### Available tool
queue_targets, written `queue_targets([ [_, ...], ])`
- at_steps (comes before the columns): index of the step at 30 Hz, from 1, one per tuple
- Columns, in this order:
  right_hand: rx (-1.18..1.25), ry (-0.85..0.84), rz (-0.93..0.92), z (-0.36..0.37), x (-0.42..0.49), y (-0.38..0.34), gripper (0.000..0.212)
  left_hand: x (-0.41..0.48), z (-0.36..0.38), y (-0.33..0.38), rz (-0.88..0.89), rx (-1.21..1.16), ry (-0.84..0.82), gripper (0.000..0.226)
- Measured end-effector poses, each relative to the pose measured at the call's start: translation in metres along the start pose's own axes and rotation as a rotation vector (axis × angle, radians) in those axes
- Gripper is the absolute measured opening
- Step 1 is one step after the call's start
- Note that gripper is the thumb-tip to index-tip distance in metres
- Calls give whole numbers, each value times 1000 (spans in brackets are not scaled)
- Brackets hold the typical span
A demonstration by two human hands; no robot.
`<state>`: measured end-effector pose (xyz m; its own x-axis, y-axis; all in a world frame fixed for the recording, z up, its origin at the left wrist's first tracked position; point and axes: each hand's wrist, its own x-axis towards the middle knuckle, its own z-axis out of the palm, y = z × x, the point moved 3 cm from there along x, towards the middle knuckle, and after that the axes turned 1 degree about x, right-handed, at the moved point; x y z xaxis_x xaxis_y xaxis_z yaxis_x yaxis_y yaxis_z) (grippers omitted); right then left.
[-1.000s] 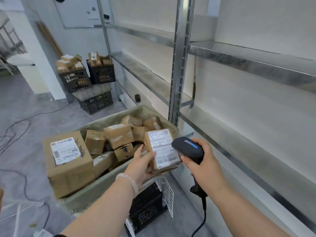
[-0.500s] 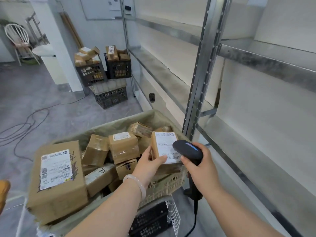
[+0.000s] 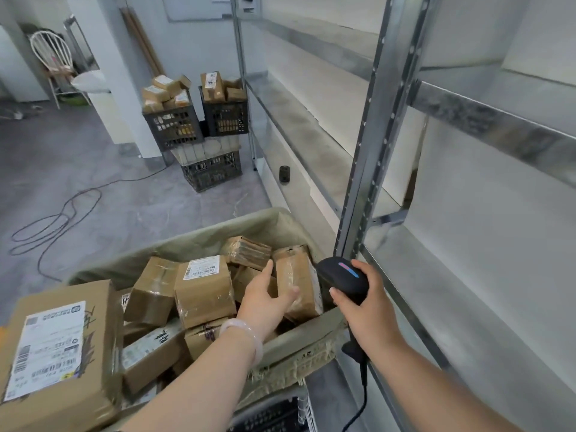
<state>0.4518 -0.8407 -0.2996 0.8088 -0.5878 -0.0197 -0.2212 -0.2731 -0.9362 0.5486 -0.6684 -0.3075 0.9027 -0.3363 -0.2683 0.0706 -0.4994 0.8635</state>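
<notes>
The taped cardboard parcel (image 3: 300, 275) stands on edge at the near right corner of the sack-lined bin (image 3: 218, 232), leaning among the other parcels. The left hand (image 3: 265, 294) grips it, with the fingers hooked over its far left edge and the thumb pressed across the near face. The right hand (image 3: 364, 310) is wrapped firmly round the handle of the black barcode scanner (image 3: 343, 275), just right of the parcel, with its head pointing away over the bin corner.

Only a sliver of white label shows on the parcel's right side, so the likeliest failure is a missed read: the scanner's window is not facing the label, and the glossy tape could throw glare. The hold is one-handed on a slick surface, so the parcel may twist or slip back into the pile when lifted. The steel shelf upright (image 3: 371, 151) stands close behind the scanner and could be knocked. The scanner cable (image 3: 361, 397) hangs beside the frayed bin rim and might snag there.
</notes>
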Motion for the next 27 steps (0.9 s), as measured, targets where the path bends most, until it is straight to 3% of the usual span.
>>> queue_targets([
  [7,23,146,-48,-26,-51,-9,57,-19,25,27,282,279,-76,79],
  [15,101,551,42,-79,-192,5,53,-114,91,43,664,521,-337,81],
  [23,87,924,157,-144,-346,21,54,-247,173,57,949,595,-655,80],
  [27,78,1024,235,-167,-401,35,54,-299,205,57,1008,603,-757,80],
])
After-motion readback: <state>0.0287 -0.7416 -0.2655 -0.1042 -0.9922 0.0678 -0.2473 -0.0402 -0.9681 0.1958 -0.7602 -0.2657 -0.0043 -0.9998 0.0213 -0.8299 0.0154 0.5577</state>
